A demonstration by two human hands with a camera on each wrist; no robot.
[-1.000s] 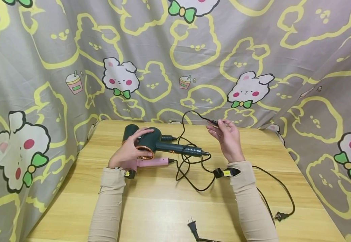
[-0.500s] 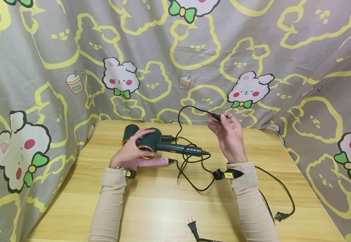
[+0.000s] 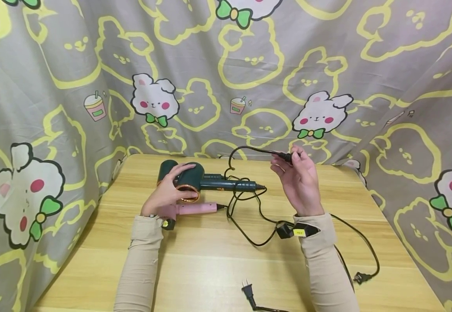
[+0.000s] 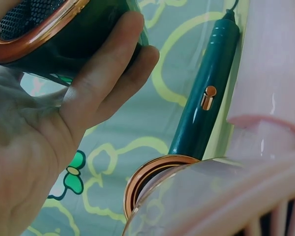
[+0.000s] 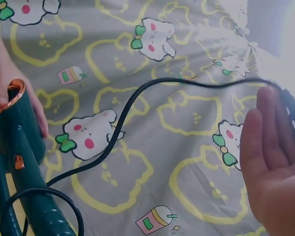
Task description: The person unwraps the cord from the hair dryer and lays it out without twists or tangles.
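Observation:
My left hand (image 3: 162,194) grips the barrel of a dark green hair dryer (image 3: 192,174) with a copper rim, fingers over the top and thumb near the rim. Its handle points right, with black cord looped round it. Behind lies a second green hair dryer (image 4: 204,93). Nearer me lies a pink hair dryer (image 3: 197,208), partly hidden by my left hand and wrist. My right hand (image 3: 303,184), raised at the table's back right, pinches a black plug (image 3: 286,157) between thumb and fingers. From it a black cord (image 5: 123,118) arcs left toward the dryers.
Tangled black cords (image 3: 249,240) lie across the middle of the wooden table (image 3: 198,273). One two-pin plug (image 3: 248,291) rests near the front edge, another plug (image 3: 362,278) at the right. A patterned curtain (image 3: 210,52) surrounds the table's back and sides.
My right hand has moved right with the plug, drawing the cord along; a hanging loop near the handle has shrunk. The gripped dryer's handle has swung slightly away from me.

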